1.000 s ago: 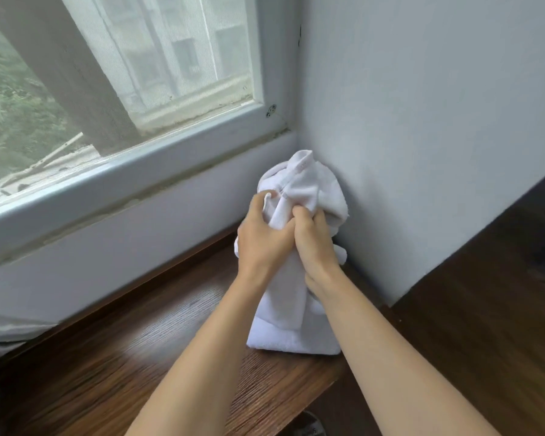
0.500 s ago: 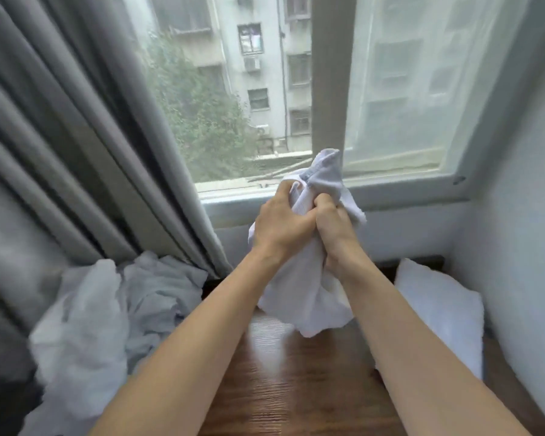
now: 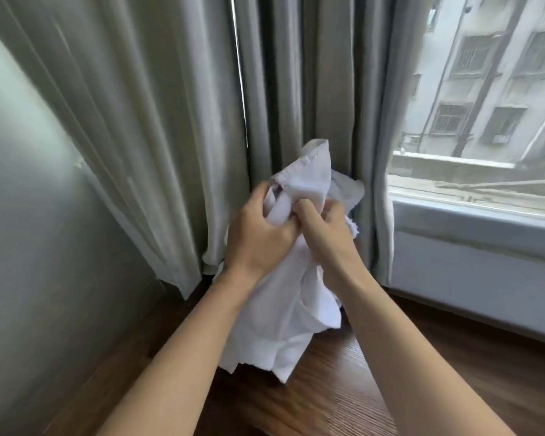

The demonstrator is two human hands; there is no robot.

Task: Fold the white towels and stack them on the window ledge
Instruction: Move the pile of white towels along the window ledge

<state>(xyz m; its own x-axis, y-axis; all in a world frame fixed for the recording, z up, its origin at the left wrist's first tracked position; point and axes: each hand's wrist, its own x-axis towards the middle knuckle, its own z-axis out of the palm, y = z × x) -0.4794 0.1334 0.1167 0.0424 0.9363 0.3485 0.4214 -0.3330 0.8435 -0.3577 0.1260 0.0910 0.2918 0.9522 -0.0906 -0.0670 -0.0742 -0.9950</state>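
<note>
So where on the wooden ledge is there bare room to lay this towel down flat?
Bare wood shows on the ledge right of the right hand, along the window frame. A narrower strip runs between the wall and the left hand. It is crowded in the middle, where the hanging towel meets the curtain.

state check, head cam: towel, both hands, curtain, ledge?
towel: bunched, unfolded, held up, lower end hanging over the ledge
left hand: gripping the towel
right hand: gripping the towel
curtain: drawn to the left of the window, hanging to the ledge
ledge: wooden, bare where visible
</note>
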